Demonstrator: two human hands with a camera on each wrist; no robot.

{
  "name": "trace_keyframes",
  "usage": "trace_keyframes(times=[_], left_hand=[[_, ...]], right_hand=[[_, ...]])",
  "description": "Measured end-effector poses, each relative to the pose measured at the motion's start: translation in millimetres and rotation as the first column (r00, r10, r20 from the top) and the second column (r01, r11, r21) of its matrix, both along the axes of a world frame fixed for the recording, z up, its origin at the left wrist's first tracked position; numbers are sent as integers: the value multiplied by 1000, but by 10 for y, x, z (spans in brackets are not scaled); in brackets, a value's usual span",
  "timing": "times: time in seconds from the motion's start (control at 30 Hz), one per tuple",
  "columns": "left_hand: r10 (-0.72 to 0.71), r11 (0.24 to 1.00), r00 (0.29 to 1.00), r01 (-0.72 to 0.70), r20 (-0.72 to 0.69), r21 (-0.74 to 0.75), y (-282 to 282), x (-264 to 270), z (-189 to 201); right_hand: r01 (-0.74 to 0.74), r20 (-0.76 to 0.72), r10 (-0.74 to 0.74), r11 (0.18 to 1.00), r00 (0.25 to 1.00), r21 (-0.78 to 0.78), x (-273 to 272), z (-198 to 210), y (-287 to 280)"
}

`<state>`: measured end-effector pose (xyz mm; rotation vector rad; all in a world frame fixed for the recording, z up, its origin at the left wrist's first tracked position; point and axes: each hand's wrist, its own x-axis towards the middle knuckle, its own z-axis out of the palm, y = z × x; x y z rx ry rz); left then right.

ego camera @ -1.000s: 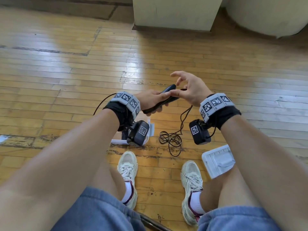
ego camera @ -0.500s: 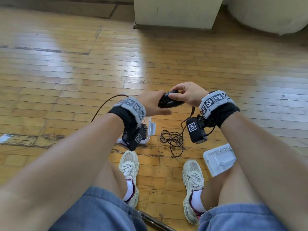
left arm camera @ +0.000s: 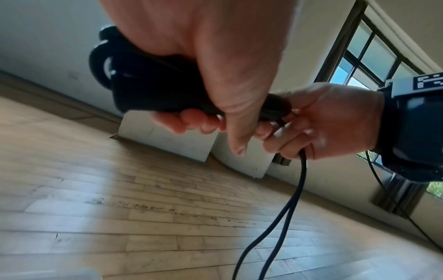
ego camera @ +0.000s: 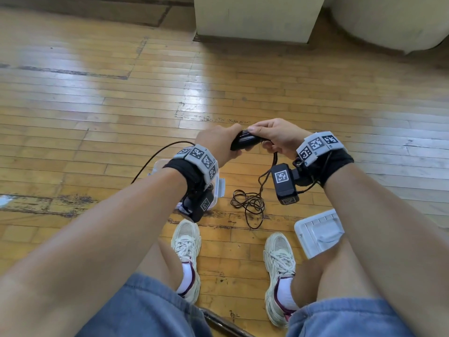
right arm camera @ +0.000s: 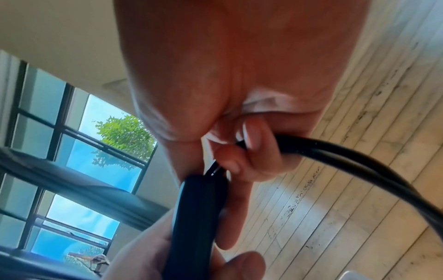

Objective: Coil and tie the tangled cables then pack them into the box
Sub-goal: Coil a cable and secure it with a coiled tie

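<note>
My left hand [ego camera: 220, 144] grips a black coil of cable [ego camera: 244, 142] held above the floor; the coil [left arm camera: 153, 91] fills its palm in the left wrist view. My right hand [ego camera: 274, 137] pinches the coil's other end and holds the loose black cable [left arm camera: 298, 181] that hangs down. In the right wrist view its fingers curl round that cable [right arm camera: 335, 157]. A tangle of thin dark cable [ego camera: 250, 203] lies on the floor below. The clear box [ego camera: 220, 188] stands under my left wrist, mostly hidden.
A white box lid [ego camera: 318, 232] lies on the wooden floor by my right knee. My two shoes [ego camera: 187, 242] are planted below the tangle. A pale cabinet base [ego camera: 252, 18] stands at the far side, and a thin wire [ego camera: 155, 159] runs left.
My right hand, which had fingers spread above the coil, has closed onto its end. Both hands have drawn closer together.
</note>
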<state>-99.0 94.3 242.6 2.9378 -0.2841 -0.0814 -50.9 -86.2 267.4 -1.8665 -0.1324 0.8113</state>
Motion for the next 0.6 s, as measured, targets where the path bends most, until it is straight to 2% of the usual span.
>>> trace_keyframes(times=[0.17, 0.3, 0.37, 0.47, 0.53, 0.6], left_hand=[[18, 999, 998, -22, 62, 50, -58, 10, -15], [120, 985, 985, -134, 125, 108, -75, -14, 53], [116, 988, 991, -122, 62, 95, -59, -30, 76], [16, 996, 991, -27, -130, -85, -12, 7, 83], [-23, 989, 990, 2, -141, -149, 22, 28, 93], [-34, 989, 990, 13, -138, -150, 51, 22, 101]], right_hand=[[-30, 22, 32, 998, 999, -53, -15, 6, 31], [49, 55, -47, 998, 997, -35, 10, -28, 21], [65, 88, -62, 997, 994, -39, 17, -49, 13], [46, 124, -42, 999, 991, -22, 28, -68, -30], [40, 119, -42, 999, 992, 18, 34, -58, -51], [42, 65, -46, 996, 997, 75, 53, -64, -68]])
